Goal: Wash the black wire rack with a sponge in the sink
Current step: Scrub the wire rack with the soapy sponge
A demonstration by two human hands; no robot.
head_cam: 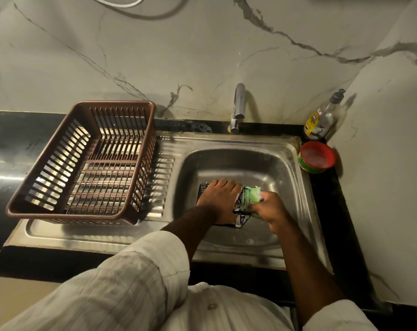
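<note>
Black wire rack (241, 219) sat in the sink (250, 161), at 6 o'clock from the tap (238, 108). Left hand (220, 200) lay palm-down on it, forearm reaching in from 7 o'clock, grip curled over the rack's far edge. Right hand (270, 209) at the rack's 3 o'clock, grip pinching green sponge (253, 194) against the wires.

Nothing is legible. The bottle (322, 118) at the counter's back right corner bears a yellow label (310, 124) with dark print, too small and blurred to read. Any lettering on the green band of the tub (317, 157) beside it is equally unreadable.
</note>
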